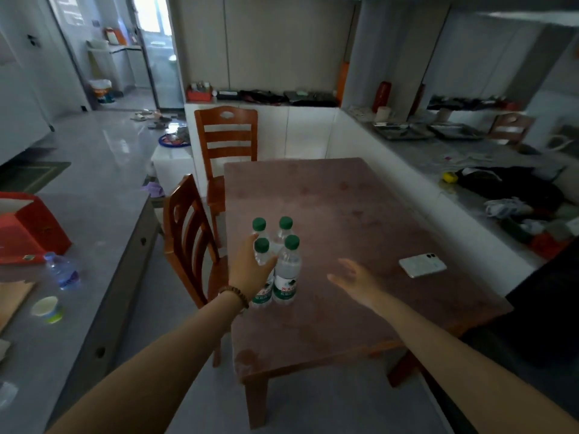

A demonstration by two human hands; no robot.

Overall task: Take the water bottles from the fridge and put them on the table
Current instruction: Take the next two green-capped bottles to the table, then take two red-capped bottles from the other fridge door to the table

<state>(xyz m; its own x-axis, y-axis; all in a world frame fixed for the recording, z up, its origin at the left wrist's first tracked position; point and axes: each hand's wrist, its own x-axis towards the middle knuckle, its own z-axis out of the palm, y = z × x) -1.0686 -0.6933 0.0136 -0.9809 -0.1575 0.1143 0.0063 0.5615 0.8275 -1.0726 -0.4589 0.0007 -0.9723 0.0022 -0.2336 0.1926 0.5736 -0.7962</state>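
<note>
Several clear water bottles with green caps stand close together near the left edge of the brown wooden table [344,208]. My left hand [250,270] is curled round the front-left bottle [262,250], thumb across its front, with a bead bracelet on the wrist. The front-right bottle [287,270] stands touching it, and two more bottles [285,227] stand just behind. My right hand [354,277] hovers over the table to the right of the bottles, fingers spread and holding nothing. The fridge is out of view.
A white phone [422,264] lies on the table at the right. Two wooden chairs [188,233] stand along the table's left side. A grey counter [94,245] at the left holds a red box, another bottle and a cup. A cluttered counter runs along the right.
</note>
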